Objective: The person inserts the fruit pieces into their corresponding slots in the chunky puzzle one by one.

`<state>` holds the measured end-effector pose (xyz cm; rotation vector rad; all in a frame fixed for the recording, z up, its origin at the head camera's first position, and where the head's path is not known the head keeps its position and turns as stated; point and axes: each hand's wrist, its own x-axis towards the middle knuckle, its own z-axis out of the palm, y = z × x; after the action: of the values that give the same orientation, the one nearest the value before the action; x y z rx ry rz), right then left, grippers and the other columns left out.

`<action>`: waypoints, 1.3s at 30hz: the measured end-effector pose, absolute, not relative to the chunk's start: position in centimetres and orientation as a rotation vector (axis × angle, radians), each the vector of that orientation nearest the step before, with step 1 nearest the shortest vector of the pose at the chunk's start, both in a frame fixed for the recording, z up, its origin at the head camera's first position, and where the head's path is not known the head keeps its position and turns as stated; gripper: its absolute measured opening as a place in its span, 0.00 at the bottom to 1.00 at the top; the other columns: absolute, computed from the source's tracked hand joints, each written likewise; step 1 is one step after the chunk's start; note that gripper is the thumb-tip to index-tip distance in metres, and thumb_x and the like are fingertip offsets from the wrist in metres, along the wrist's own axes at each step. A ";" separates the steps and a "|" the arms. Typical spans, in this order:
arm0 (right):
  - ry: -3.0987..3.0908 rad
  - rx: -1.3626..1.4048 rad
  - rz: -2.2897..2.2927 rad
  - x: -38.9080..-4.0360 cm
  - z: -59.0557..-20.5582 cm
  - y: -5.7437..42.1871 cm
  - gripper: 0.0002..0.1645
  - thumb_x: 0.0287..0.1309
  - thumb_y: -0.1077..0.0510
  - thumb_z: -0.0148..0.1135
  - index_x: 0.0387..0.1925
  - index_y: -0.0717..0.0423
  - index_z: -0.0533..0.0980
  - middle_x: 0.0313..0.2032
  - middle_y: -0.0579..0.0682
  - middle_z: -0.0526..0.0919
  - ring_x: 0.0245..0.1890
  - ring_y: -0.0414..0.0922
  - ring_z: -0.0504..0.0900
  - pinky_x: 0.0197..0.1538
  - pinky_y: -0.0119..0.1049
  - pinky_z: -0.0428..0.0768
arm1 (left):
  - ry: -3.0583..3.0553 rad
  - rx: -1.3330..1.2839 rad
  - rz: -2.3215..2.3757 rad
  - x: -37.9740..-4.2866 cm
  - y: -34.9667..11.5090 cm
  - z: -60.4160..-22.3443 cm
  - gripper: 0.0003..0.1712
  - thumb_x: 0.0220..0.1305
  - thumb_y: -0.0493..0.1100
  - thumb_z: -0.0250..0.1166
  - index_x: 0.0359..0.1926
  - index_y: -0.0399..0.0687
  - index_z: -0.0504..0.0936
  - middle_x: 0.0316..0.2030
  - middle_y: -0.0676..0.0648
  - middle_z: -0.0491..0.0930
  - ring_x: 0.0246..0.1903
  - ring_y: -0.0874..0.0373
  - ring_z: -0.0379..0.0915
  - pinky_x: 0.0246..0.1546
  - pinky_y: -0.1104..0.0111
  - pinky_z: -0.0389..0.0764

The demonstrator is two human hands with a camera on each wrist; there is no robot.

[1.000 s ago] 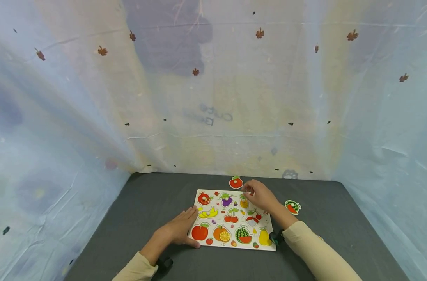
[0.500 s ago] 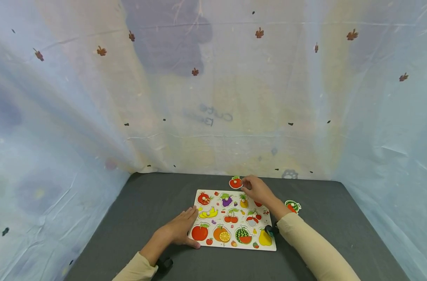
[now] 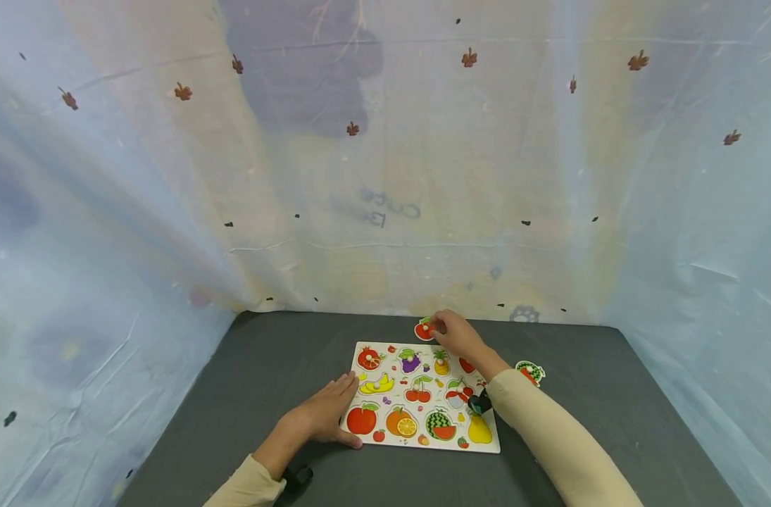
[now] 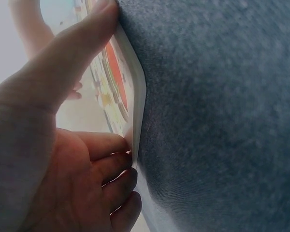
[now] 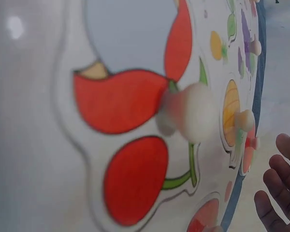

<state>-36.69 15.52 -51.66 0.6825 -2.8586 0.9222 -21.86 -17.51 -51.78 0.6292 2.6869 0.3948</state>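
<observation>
A white fruit puzzle board point(image 3: 390, 408) lies on the dark table, bearing several knobbed pieces. My left hand point(image 3: 324, 412) rests at its left edge, fingers straight along the top and thumb at the front corner; the left wrist view shows the thumb point(image 4: 82, 41) on the border. Just behind the board lies a loose red fruit puzzle piece point(image 3: 423, 330) with a green leaf. My right hand point(image 3: 455, 332) reaches over the far edge, its fingertips overlapping that piece. In the right wrist view, bent fingers point(image 5: 280, 186) show a small gap from the piece's knob point(image 5: 255, 143).
A loose watermelon puzzle piece point(image 3: 529, 372) lies on the table right of the board, partly behind the right forearm. A pale patterned curtain point(image 3: 385, 176) surrounds the table's back and sides. The right sleeve point(image 3: 550, 436) passes over the board's right edge.
My right hand has moved left and away from me, from the board's far right part to the loose red fruit puzzle piece. My left hand and the board have stayed put.
</observation>
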 end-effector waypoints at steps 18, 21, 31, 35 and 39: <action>-2.935 0.496 0.924 -38.0 -52.2 14.2 0.12 0.74 0.59 0.68 0.53 0.59 0.84 0.43 0.52 0.82 0.39 0.47 0.78 0.46 0.46 0.83 | 2.686 0.641 0.400 -21.6 -17.2 -51.1 0.71 0.54 0.63 0.84 0.83 0.29 0.55 0.83 0.33 0.52 0.84 0.39 0.47 0.83 0.47 0.52; -2.951 0.488 0.906 -38.2 -52.4 14.1 0.12 0.75 0.58 0.68 0.54 0.59 0.84 0.45 0.53 0.82 0.40 0.48 0.79 0.47 0.47 0.84 | 2.688 0.642 0.403 -21.5 -17.3 -51.1 0.71 0.54 0.63 0.84 0.82 0.29 0.55 0.83 0.33 0.52 0.84 0.39 0.47 0.83 0.47 0.53; -2.982 0.460 0.930 -38.6 -52.6 13.8 0.10 0.75 0.59 0.67 0.53 0.58 0.84 0.44 0.52 0.84 0.40 0.47 0.81 0.48 0.46 0.85 | 2.682 0.631 0.404 -21.6 -17.3 -51.2 0.72 0.54 0.63 0.84 0.83 0.29 0.54 0.84 0.34 0.52 0.84 0.40 0.47 0.83 0.48 0.53; -2.978 0.461 0.919 -38.6 -52.7 13.7 0.10 0.75 0.58 0.67 0.53 0.58 0.84 0.45 0.52 0.83 0.41 0.47 0.81 0.48 0.47 0.85 | 2.683 0.633 0.398 -21.7 -17.3 -51.2 0.71 0.54 0.63 0.83 0.83 0.30 0.54 0.84 0.34 0.52 0.84 0.40 0.47 0.83 0.47 0.52; -2.975 0.458 0.911 -38.6 -53.0 13.8 0.08 0.75 0.58 0.67 0.49 0.56 0.84 0.45 0.52 0.82 0.41 0.48 0.81 0.48 0.47 0.85 | 2.679 0.638 0.401 -21.8 -17.4 -51.4 0.71 0.55 0.63 0.83 0.83 0.30 0.54 0.84 0.34 0.51 0.84 0.39 0.46 0.83 0.46 0.52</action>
<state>-38.58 13.75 -52.98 0.4581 -2.9748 0.9113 -21.77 -17.35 -51.36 0.6382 2.6794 0.4013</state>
